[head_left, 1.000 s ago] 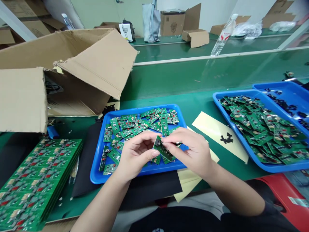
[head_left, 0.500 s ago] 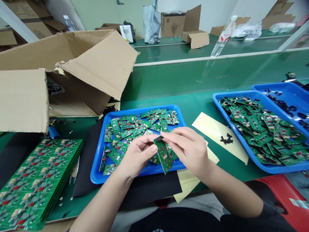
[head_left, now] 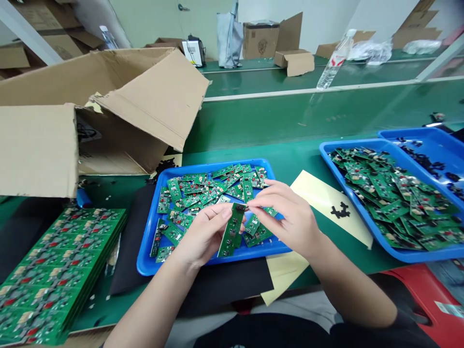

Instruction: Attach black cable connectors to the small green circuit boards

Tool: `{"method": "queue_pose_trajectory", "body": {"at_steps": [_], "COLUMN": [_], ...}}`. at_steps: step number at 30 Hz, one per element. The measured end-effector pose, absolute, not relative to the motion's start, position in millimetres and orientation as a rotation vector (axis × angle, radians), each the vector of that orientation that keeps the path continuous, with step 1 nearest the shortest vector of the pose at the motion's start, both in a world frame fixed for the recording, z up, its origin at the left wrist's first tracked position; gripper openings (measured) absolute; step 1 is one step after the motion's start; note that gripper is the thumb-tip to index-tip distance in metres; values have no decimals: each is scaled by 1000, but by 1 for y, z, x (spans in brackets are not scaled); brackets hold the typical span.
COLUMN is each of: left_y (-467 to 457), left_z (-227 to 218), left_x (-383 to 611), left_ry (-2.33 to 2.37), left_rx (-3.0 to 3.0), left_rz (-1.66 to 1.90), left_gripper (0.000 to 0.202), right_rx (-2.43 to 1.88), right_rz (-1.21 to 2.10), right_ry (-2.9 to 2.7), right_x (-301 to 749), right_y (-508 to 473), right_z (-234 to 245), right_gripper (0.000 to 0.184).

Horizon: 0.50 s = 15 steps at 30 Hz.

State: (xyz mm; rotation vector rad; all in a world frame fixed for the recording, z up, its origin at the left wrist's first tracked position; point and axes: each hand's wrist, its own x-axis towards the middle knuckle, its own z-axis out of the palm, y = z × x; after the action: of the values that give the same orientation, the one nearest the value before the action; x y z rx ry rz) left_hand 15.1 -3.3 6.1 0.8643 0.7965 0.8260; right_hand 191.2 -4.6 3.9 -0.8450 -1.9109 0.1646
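Note:
My left hand (head_left: 208,232) grips a narrow green circuit board (head_left: 231,234) between thumb and fingers, tilted above a blue tray (head_left: 145,251). A small black piece (head_left: 239,207) sits at the board's upper end. My right hand (head_left: 286,215) comes in from the right, thumb and index fingertips pinched at that upper corner; its other fingers curl loosely. Whether the fingertips hold anything besides the corner is hidden. Many loose circuit boards (head_left: 197,191) lie in the tray beneath, component sides mostly up.
Stacked uncut board panels (head_left: 61,261) stand at left, before an open cardboard box (head_left: 155,92). Yellowish paper (head_left: 308,186) carries black cross-shaped pieces (head_left: 340,210). A second blue tray (head_left: 328,147) of boards and another tray (head_left: 389,133) with black parts are at right. A water bottle (head_left: 335,60) stands behind.
The board has turned in my left hand, its lower end swinging from right to left. My right hand has shifted slightly right, its fingertips staying at the board's upper corner.

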Motion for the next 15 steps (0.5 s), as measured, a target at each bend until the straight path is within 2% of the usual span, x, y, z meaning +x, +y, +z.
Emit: {"method": "queue_pose_trajectory", "body": {"at_steps": [8,15], "left_y": [-2,-5], "left_z": [2,-2], "left_x": [11,15], "left_ry": [803,836], "left_rx": [826,1000], "left_rz": [692,717], "left_gripper": [36,27], "right_rx": [-838,-796], "right_rz": [12,133], "right_ry": [-1949,-1954], "right_x": [189,190], "right_y": [-4,-6], "right_z": [0,1], "right_gripper": [20,47]}}
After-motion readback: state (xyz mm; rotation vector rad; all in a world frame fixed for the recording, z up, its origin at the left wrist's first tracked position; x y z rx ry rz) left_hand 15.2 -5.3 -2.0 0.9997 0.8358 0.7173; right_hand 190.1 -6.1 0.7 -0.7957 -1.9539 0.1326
